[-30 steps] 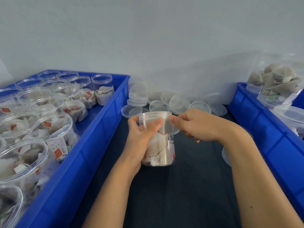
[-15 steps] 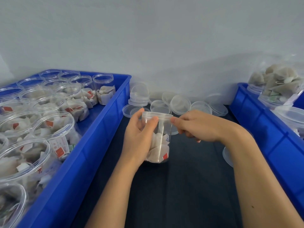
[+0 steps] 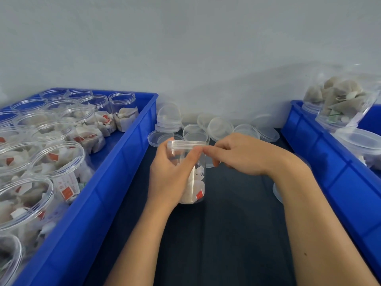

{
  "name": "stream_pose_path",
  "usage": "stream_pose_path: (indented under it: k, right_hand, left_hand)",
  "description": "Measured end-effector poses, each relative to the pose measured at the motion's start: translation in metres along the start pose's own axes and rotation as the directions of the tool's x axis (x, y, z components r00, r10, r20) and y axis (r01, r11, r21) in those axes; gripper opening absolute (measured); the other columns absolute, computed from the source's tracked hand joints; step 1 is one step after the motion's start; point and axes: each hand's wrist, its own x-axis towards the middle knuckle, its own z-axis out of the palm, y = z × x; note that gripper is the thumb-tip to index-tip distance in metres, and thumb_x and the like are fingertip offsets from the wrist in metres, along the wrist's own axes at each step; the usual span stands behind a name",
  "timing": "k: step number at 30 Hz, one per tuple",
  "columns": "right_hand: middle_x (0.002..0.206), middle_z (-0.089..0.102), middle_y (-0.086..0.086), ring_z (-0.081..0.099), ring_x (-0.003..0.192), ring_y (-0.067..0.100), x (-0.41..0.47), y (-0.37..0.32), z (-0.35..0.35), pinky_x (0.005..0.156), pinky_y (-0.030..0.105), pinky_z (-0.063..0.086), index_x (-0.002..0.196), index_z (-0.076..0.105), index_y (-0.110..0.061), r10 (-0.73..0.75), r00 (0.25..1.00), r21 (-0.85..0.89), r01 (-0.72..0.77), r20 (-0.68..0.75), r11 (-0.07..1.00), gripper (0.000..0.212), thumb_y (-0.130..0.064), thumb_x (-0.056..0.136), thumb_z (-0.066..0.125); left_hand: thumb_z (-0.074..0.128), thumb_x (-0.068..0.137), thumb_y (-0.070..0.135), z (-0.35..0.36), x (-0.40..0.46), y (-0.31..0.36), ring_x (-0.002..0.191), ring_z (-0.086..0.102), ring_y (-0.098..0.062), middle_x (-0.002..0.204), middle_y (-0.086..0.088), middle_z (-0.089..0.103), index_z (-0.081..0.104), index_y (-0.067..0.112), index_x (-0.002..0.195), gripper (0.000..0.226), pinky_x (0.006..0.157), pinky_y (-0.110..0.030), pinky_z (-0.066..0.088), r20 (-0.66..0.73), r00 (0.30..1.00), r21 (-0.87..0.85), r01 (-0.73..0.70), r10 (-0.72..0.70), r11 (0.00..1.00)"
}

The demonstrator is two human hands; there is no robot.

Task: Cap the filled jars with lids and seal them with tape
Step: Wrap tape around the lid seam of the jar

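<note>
Since the earlier frame the jar (image 3: 188, 174) has been kept upright on the dark table (image 3: 226, 234), its lid (image 3: 186, 144) on. It is gripped by the left hand (image 3: 171, 178), thumb up at the lid. The lid's edge is pinched by the right hand (image 3: 241, 154).

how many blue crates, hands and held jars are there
blue crates: 2, one left, one right
hands: 2, left hand and right hand
jars in hand: 1
total: 5
</note>
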Motion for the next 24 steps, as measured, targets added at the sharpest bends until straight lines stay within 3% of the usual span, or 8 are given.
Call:
stream_pose_path:
  k: [2,7,9,14,17,21,24]
  right_hand:
    - [0.051,0.049,-0.015,0.045,0.047,0.005,0.001,0.002,0.000,0.062,0.030,0.043,0.082,0.071,-0.018,-0.017,0.999,-0.035,0.015,-0.043,0.999,0.077,-0.089,0.087,0.040]
    - [0.052,0.038,-0.012,0.036,0.045,0.008,0.005,0.007,0.004,0.057,0.032,0.038,0.074,0.053,-0.009,-0.025,0.996,-0.030,0.022,-0.089,0.999,0.080,-0.088,0.087,0.046]
    - [0.053,0.035,-0.009,0.034,0.046,0.010,0.005,0.010,0.004,0.058,0.035,0.036,0.064,0.043,-0.016,-0.016,0.996,-0.007,0.015,-0.091,1.000,0.075,-0.088,0.084,0.051]
    - [0.048,0.033,-0.013,0.032,0.044,0.009,0.001,0.009,0.001,0.055,0.032,0.033,0.054,0.041,-0.023,0.010,0.998,0.043,-0.007,-0.064,0.999,0.074,-0.093,0.073,0.053]
    - [0.050,0.033,-0.011,0.032,0.047,0.010,0.001,0.007,0.001,0.055,0.031,0.032,0.063,0.046,-0.021,0.010,0.999,0.041,-0.008,-0.048,0.999,0.076,-0.096,0.066,0.052]
    - [0.059,0.036,-0.004,0.035,0.056,0.015,0.001,0.005,0.001,0.060,0.035,0.032,0.069,0.046,-0.019,0.009,1.000,0.027,-0.009,-0.004,1.000,0.077,-0.095,0.071,0.051]
    - [0.066,0.056,-0.005,0.052,0.063,0.017,-0.002,0.006,-0.001,0.069,0.035,0.045,0.073,0.061,-0.015,0.042,0.996,0.087,-0.048,0.080,0.995,0.079,-0.093,0.077,0.047]
  left_hand:
    - [0.076,0.064,0.073,-0.001,-0.001,0.001,0.087,0.073,0.008,0.099,0.032,0.074,0.062,0.051,0.107,0.050,0.068,-0.016,0.055,0.003,1.000,-0.024,-0.008,0.009,1.000]
    - [0.078,0.066,0.067,-0.003,-0.002,0.002,0.091,0.079,-0.010,0.100,0.010,0.080,0.075,0.033,0.108,0.054,0.080,-0.037,0.065,0.035,0.999,-0.135,0.034,-0.029,0.990]
    - [0.079,0.067,0.065,-0.004,-0.003,0.004,0.094,0.080,-0.016,0.103,0.004,0.081,0.076,0.029,0.111,0.057,0.081,-0.038,0.067,0.075,0.996,-0.163,0.061,-0.049,0.985]
    - [0.083,0.070,0.058,-0.011,-0.001,0.003,0.104,0.079,-0.028,0.109,-0.008,0.081,0.078,0.020,0.116,0.060,0.090,-0.052,0.064,0.176,0.981,-0.204,0.118,-0.083,0.972]
    - [0.084,0.070,0.057,-0.015,0.000,0.003,0.107,0.078,-0.031,0.113,-0.011,0.080,0.078,0.019,0.118,0.062,0.094,-0.059,0.062,0.222,0.969,-0.203,0.152,-0.106,0.967]
    - [0.083,0.071,0.057,-0.016,0.001,0.002,0.105,0.079,-0.028,0.112,-0.007,0.081,0.079,0.025,0.115,0.055,0.092,-0.053,0.063,0.256,0.962,-0.195,0.147,-0.094,0.970]
    - [0.086,0.078,0.051,-0.015,0.002,0.003,0.099,0.079,-0.013,0.107,0.006,0.082,0.081,0.045,0.103,0.026,0.076,-0.027,0.063,0.224,0.972,-0.138,0.097,-0.064,0.986]
